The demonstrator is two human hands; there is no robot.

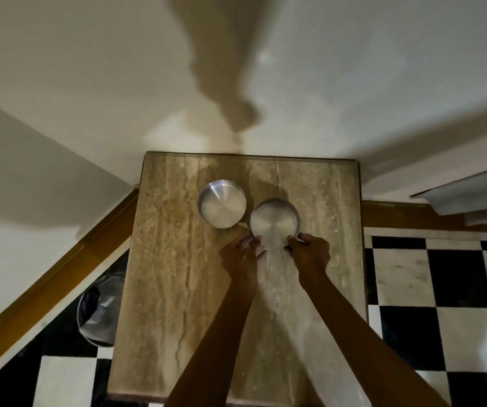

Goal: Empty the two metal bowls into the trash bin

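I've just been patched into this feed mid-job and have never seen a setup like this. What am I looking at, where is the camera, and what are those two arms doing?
There is no machine here. A person works with bare hands, and the single picture comes from a wide-angle camera worn on the head, looking forward and down, so the walls bend oddly.

The two forearms entering from the bottom are the person's own. On the beige stone-topped table stand two round shiny metal bowls. The left hand and right hand both touch the near rim of the nearer metal bowl; whether the grip is closed yet is unclear. The farther metal bowl stands untouched just left of it. What either bowl contains cannot be made out.

On the black-and-white checkered floor, left of the table, stands the round trash bin with a dark liner.
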